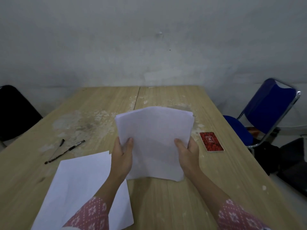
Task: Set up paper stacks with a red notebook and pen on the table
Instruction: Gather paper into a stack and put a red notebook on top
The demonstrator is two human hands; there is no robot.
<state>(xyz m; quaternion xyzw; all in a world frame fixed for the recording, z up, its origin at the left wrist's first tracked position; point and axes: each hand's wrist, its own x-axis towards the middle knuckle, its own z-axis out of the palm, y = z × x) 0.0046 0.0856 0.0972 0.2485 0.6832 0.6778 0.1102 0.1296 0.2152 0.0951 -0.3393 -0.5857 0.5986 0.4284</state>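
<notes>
hands: left hand (122, 155) and right hand (187, 152) grip paper stack (154, 140) | second stack (79, 188) flat on table (166, 205)

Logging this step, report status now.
Left hand and right hand grip held paper stack by its sides. Second paper stack flat at left. Pens left, red notebook right. Nothing obstructing.

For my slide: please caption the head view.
Both hands hold a white paper stack above the wooden table.
</notes>
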